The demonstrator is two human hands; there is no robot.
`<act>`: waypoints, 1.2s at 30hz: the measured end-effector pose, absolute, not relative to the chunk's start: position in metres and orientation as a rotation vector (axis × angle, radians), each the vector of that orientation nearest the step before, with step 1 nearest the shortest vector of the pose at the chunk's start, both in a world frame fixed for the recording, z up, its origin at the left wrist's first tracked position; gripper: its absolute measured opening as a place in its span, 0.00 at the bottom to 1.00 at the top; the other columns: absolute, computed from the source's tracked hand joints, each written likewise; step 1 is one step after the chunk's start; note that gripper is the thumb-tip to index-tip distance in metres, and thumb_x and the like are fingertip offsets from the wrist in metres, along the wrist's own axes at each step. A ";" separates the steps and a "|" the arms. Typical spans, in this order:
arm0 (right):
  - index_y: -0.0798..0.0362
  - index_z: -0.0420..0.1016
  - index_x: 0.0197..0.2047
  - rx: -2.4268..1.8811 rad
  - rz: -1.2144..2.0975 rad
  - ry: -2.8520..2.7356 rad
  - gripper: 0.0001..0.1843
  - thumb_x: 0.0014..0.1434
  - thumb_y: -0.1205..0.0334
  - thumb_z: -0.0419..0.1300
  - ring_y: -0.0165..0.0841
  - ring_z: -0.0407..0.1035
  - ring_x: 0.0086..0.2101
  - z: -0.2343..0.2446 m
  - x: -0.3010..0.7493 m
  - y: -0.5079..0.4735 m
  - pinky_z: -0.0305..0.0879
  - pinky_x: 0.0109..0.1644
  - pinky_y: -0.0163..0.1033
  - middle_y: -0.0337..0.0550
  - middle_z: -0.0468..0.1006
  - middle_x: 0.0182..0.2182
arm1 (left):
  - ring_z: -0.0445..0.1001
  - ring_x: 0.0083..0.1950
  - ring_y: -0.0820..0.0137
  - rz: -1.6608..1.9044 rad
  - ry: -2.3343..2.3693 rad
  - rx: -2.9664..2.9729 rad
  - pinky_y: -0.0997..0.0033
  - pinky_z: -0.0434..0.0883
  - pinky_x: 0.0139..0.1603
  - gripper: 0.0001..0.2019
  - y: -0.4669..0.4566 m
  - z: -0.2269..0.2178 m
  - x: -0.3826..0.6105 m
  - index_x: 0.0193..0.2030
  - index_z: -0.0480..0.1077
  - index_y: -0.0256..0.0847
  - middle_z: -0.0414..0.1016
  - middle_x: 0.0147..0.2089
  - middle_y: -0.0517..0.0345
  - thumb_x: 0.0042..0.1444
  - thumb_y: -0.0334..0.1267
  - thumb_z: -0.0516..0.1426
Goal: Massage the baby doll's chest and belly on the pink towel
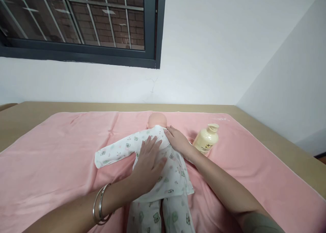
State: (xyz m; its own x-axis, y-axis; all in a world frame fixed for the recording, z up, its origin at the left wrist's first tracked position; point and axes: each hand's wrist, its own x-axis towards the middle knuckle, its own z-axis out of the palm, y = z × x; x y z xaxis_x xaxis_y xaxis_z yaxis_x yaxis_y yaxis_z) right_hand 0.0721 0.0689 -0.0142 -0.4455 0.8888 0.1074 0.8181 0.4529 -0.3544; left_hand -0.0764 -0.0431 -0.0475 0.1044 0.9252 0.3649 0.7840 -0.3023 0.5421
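Observation:
A baby doll (157,120) lies on a pink blanket, its bald head pointing away from me. It wears a white printed top (173,178) and matching trousers (150,216); one sleeve stretches out to the left. My left hand (149,165), with silver bangles at the wrist, rests flat on the back of the top, fingers extended. At the doll's right shoulder lies my right hand (178,141), its fingers stretched over the cloth. The sleeve on that side is mostly hidden behind my right arm.
A cream pump bottle (207,138) stands on the blanket just right of my right hand. The pink blanket (56,158) covers most of a wooden table (267,141). Behind it rises a white wall (203,49) with a dark-framed window (152,29) at upper left.

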 end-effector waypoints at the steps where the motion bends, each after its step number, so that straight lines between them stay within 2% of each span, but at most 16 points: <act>1: 0.58 0.64 0.62 -1.452 0.330 -2.454 0.27 0.72 0.53 0.36 0.43 0.57 0.63 -0.013 0.072 0.065 0.51 0.64 0.49 0.57 0.66 0.62 | 0.48 0.74 0.57 1.007 1.697 2.139 0.41 0.48 0.71 0.24 -0.039 -0.043 -0.080 0.68 0.53 0.44 0.54 0.72 0.48 0.66 0.46 0.44; 3: 0.61 0.63 0.62 -1.430 0.209 -2.520 0.26 0.71 0.54 0.39 0.45 0.57 0.63 -0.009 0.070 0.047 0.51 0.64 0.50 0.59 0.66 0.61 | 0.52 0.72 0.59 1.074 1.737 2.087 0.41 0.45 0.72 0.23 -0.019 -0.038 -0.091 0.66 0.54 0.42 0.58 0.70 0.46 0.67 0.45 0.43; 5: 0.62 0.65 0.60 -1.396 0.100 -2.577 0.25 0.69 0.54 0.43 0.48 0.57 0.62 -0.001 0.069 0.024 0.51 0.64 0.51 0.62 0.66 0.60 | 0.53 0.72 0.56 1.089 1.821 2.073 0.37 0.46 0.70 0.23 0.005 -0.038 -0.103 0.65 0.56 0.40 0.61 0.68 0.43 0.67 0.44 0.42; 8: 0.58 0.71 0.51 -1.377 0.099 -2.632 0.23 0.70 0.53 0.41 0.47 0.67 0.52 0.009 0.071 0.009 0.56 0.60 0.51 0.59 0.76 0.49 | 0.55 0.70 0.50 1.007 1.861 2.151 0.34 0.51 0.67 0.23 0.020 -0.048 -0.106 0.63 0.60 0.35 0.64 0.65 0.38 0.65 0.42 0.42; 10: 0.57 0.72 0.47 -1.391 0.152 -2.608 0.25 0.71 0.53 0.38 0.44 0.70 0.48 0.009 0.073 0.019 0.57 0.57 0.50 0.55 0.78 0.44 | 0.53 0.71 0.48 0.987 1.866 2.178 0.36 0.53 0.67 0.25 0.010 -0.054 -0.099 0.64 0.59 0.33 0.61 0.66 0.35 0.65 0.43 0.44; 13: 0.58 0.69 0.53 -1.397 0.240 -2.525 0.24 0.71 0.55 0.38 0.42 0.66 0.54 -0.003 0.073 0.052 0.55 0.59 0.49 0.56 0.74 0.52 | 0.48 0.73 0.47 1.000 1.815 2.185 0.39 0.54 0.67 0.27 -0.016 -0.054 -0.086 0.66 0.58 0.34 0.54 0.71 0.37 0.64 0.47 0.48; 16: 0.57 0.67 0.58 -1.400 0.244 -2.447 0.22 0.71 0.59 0.39 0.40 0.65 0.56 -0.019 0.069 0.068 0.53 0.61 0.48 0.54 0.72 0.56 | 0.58 0.69 0.53 1.099 1.732 2.127 0.43 0.58 0.67 0.22 -0.022 -0.048 -0.085 0.60 0.65 0.40 0.63 0.66 0.44 0.64 0.47 0.47; 18: 0.59 0.67 0.59 -1.410 0.141 -2.420 0.23 0.70 0.62 0.39 0.41 0.63 0.58 -0.024 0.065 0.061 0.53 0.63 0.49 0.56 0.70 0.58 | 0.64 0.65 0.56 1.212 1.756 2.027 0.45 0.60 0.66 0.21 -0.011 -0.047 -0.091 0.60 0.65 0.41 0.68 0.63 0.45 0.64 0.46 0.46; 23: 0.68 0.59 0.65 -1.387 -0.021 -2.541 0.28 0.68 0.60 0.43 0.49 0.55 0.64 -0.013 0.061 0.004 0.50 0.66 0.54 0.65 0.61 0.63 | 0.56 0.70 0.53 1.203 1.848 2.036 0.39 0.52 0.68 0.23 0.018 -0.059 -0.102 0.63 0.61 0.36 0.64 0.66 0.41 0.64 0.39 0.44; 27: 0.64 0.57 0.67 -1.324 0.043 -2.610 0.29 0.68 0.57 0.45 0.51 0.51 0.65 -0.007 0.063 -0.013 0.50 0.67 0.58 0.64 0.57 0.66 | 0.56 0.70 0.53 1.201 1.831 2.128 0.38 0.53 0.67 0.23 0.010 -0.070 -0.098 0.64 0.60 0.36 0.63 0.66 0.40 0.64 0.38 0.45; 31: 0.58 0.55 0.69 -1.331 0.115 -2.479 0.29 0.70 0.53 0.43 0.50 0.43 0.68 -0.024 0.063 0.012 0.44 0.68 0.62 0.57 0.52 0.69 | 0.57 0.69 0.52 1.233 1.801 2.140 0.36 0.55 0.66 0.23 0.005 -0.071 -0.098 0.65 0.59 0.39 0.63 0.66 0.41 0.64 0.41 0.45; 36: 0.54 0.54 0.69 -1.271 0.185 -2.379 0.29 0.69 0.52 0.44 0.47 0.41 0.68 -0.045 0.064 0.031 0.39 0.68 0.63 0.54 0.52 0.69 | 0.57 0.69 0.53 1.228 1.792 2.131 0.37 0.53 0.67 0.23 0.006 -0.070 -0.099 0.65 0.59 0.39 0.63 0.66 0.42 0.64 0.40 0.46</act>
State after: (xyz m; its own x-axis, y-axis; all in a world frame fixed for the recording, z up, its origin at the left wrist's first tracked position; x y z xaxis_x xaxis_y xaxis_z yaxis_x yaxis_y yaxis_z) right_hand 0.0638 0.0312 -0.0448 -0.4848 0.8172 0.3116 0.7592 0.5701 -0.3140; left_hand -0.0985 0.0064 -0.0701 -0.0170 0.8624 0.5060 0.7831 -0.3032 0.5430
